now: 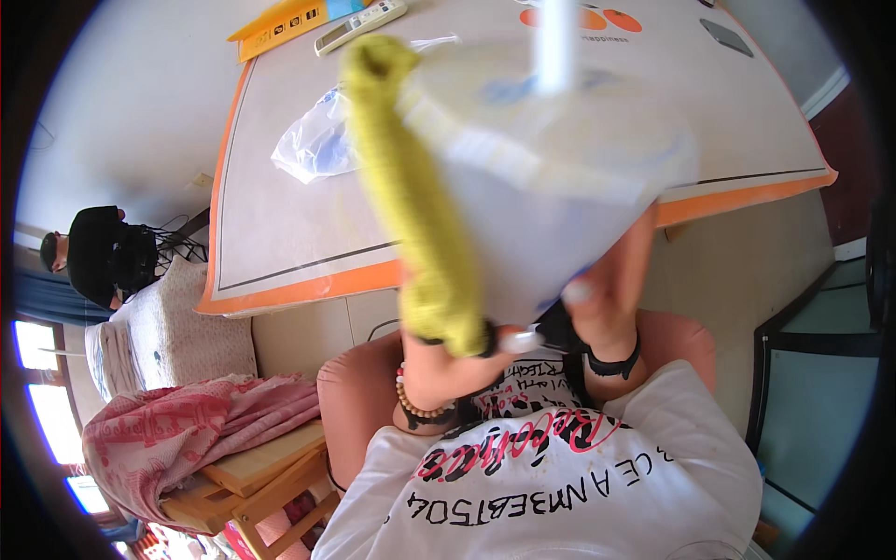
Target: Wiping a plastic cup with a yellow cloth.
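A large translucent plastic cup (pixel 551 224), blurred by motion, is held up close in front of me, tilted. A thick white straw (pixel 555 47) stands out of its lid. Along the cup's left side runs a yellow knitted strap (pixel 401 187). At its lower end my left hand (pixel 448 369) is closed around the strap and the cup's base, thumb pointing inward. My right hand (pixel 607 303) grips the cup's lower right side, fingers partly hidden behind it. Between the hands is a small black piece (pixel 560 327) that I cannot make out.
A table with an orange-edged cover (pixel 299 233) carries a crumpled clear plastic bag (pixel 313 145), a white remote control (pixel 359 26), a yellow packet (pixel 280 28) and a phone (pixel 726 37). At left are a person in black (pixel 98 257) and a pink cloth (pixel 187 420) on a wooden stool (pixel 252 467).
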A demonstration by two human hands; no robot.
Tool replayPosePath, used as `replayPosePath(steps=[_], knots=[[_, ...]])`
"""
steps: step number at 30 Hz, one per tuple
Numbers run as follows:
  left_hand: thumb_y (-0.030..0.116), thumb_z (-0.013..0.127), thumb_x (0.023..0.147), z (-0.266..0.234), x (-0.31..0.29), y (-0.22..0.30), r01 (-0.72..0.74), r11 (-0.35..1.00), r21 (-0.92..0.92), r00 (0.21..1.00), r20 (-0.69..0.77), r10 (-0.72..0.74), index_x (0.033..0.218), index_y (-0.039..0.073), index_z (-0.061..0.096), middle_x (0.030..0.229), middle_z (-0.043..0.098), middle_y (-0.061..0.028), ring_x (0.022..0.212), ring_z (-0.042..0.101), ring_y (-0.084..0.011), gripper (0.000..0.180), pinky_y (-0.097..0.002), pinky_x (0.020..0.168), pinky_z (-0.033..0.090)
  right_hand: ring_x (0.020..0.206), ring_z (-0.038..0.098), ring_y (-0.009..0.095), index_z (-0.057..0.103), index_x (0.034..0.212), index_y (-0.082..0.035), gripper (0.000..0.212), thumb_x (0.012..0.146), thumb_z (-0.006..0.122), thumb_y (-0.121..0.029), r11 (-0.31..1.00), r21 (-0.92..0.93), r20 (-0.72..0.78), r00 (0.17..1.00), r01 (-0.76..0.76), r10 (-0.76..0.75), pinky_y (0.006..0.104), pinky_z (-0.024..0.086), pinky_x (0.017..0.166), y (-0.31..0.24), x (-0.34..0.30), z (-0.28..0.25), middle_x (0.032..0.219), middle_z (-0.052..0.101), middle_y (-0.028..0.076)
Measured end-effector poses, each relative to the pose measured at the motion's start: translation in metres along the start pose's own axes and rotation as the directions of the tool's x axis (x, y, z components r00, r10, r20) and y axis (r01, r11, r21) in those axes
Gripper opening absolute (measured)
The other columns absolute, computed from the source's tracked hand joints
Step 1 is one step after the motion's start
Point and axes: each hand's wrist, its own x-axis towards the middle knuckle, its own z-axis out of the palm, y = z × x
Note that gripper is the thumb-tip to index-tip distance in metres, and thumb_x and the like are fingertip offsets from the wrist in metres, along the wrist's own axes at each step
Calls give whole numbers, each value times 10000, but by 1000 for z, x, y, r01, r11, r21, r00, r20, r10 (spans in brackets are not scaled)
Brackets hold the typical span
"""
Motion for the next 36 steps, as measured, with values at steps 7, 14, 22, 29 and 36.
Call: replayPosePath(steps=[7,14,22,29,36], knots=[[59,689,475,27,33,13,-340,876,343,897,398,192,1258,147,393,1306,214,-280,1150,330,-430,842,-435,919,337,1144,351,213,166,1320,13,657,829,522,-238,973,-230,-603,789,-28,-119,319,262,951,-5,13,-25,1259,352,144],[84,691,518,25,32,14,-316,889,332,918,342,198,1239,125,401,1286,264,-261,1114,372,-411,778,-418,895,362,1112,380,195,200,1305,19,659,813,538,-260,967,-252,-609,784,-43,-123,302,295,926,-10,2,-22,1272,330,129],[202,700,607,17,13,12,29,998,62,1000,-11,-29,1179,-25,351,1088,466,-127,975,501,-255,708,-330,816,396,1093,413,223,185,1281,80,868,727,624,-422,989,-86,-124,986,-122,111,327,352,882,-28,1,-2,1230,363,168],[215,667,617,6,16,7,-32,979,-199,990,126,58,1229,-27,328,1147,453,-166,1025,486,-268,741,-341,872,370,1050,451,208,217,1256,71,814,677,641,-314,989,-130,-47,997,-67,61,331,373,858,-15,-2,-9,1167,422,155],[57,617,664,17,-3,0,7,971,239,989,-145,29,1132,-29,401,1061,463,-196,939,493,-307,522,-359,819,387,1017,488,193,246,1242,35,733,642,644,-105,992,-121,64,997,42,-35,339,401,835,-4,-1,-6,1135,457,147]])
